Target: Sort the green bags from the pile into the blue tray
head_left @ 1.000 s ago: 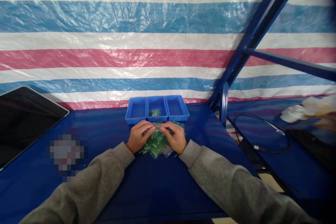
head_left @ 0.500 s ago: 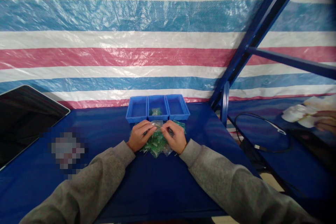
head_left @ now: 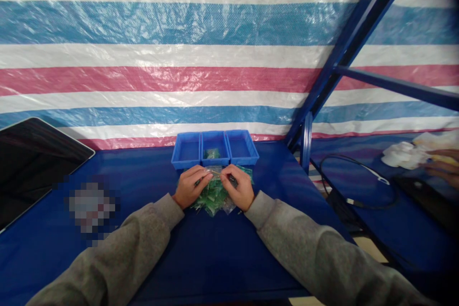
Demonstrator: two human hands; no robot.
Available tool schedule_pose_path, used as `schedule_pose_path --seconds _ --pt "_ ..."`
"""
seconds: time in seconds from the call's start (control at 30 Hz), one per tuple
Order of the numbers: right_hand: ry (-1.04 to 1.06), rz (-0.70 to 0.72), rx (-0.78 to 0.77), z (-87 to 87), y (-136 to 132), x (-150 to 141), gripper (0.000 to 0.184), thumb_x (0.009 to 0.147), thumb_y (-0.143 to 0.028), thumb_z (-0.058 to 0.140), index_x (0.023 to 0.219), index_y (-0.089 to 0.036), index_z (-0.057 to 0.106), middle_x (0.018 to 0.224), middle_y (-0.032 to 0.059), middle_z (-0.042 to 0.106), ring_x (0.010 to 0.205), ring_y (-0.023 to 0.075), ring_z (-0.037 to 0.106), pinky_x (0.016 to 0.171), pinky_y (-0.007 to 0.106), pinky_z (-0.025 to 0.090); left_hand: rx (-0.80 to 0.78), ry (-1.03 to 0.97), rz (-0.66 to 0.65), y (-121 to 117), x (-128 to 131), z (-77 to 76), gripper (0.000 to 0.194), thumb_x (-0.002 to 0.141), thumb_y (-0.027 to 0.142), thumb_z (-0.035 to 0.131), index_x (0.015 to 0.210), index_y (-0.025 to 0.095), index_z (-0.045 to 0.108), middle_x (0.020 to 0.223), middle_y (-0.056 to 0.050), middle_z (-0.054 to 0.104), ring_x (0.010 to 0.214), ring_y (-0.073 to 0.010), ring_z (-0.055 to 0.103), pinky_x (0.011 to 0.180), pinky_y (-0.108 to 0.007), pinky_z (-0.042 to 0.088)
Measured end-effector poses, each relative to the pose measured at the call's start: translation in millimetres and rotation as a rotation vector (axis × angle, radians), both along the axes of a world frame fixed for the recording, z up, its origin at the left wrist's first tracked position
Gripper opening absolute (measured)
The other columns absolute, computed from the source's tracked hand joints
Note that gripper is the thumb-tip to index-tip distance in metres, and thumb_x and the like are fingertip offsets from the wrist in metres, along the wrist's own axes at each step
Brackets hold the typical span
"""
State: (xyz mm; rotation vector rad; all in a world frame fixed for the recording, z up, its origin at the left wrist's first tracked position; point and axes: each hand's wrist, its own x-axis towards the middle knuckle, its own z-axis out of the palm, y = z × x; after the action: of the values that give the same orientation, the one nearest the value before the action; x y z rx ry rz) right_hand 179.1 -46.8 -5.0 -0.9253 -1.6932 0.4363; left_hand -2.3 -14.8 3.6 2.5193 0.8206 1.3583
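Left hand [head_left: 191,185] and right hand [head_left: 239,186], fingers bent, pinch between their fingertips a thin, pale brownish strip [head_left: 215,172], held nearly level just above a heap of green pieces [head_left: 212,195]. The strip is straight and slender; its ends are hidden by the fingers, and its material is hard to make out. The heap, partly covered by both hands, is jagged and glossy, mixed with crinkled transparent film; individual parts cannot be separated by eye. Ribbed gray knit cuffs close the sleeves [head_left: 308,234]. Directly beyond stand three joined rectangular blue bins [head_left: 245,159], apparently plastic, the middle one containing similar green pieces. All rest on a smooth, dark blue tabletop [head_left: 201,258]. At left, a black rounded-cornered screen [head_left: 32,167] is cut off by the edge; a pixelated patch [head_left: 91,205] obscures what lies nearby. Behind hangs wrinkled, woven striped sheeting [head_left: 215,24].
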Motion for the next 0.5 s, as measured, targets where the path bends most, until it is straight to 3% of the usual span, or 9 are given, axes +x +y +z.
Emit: schedule_pose_path --seconds 0.5 --pt "-0.033 -0.005 0.018 -1.8 1.0 -2.3 0.016 0.088 -0.028 0.047 0.08 -0.019 0.059 0.074 0.0032 0.057 0.069 0.0153 0.053 0.067 0.029 0.044 -0.018 0.046 -0.036 -2.3 -0.4 2.5 0.01 0.084 0.018 0.053 0.083 0.014 0.062 0.08 -0.006 0.063 0.074 -0.014 0.058 0.071 -0.028 0.048"
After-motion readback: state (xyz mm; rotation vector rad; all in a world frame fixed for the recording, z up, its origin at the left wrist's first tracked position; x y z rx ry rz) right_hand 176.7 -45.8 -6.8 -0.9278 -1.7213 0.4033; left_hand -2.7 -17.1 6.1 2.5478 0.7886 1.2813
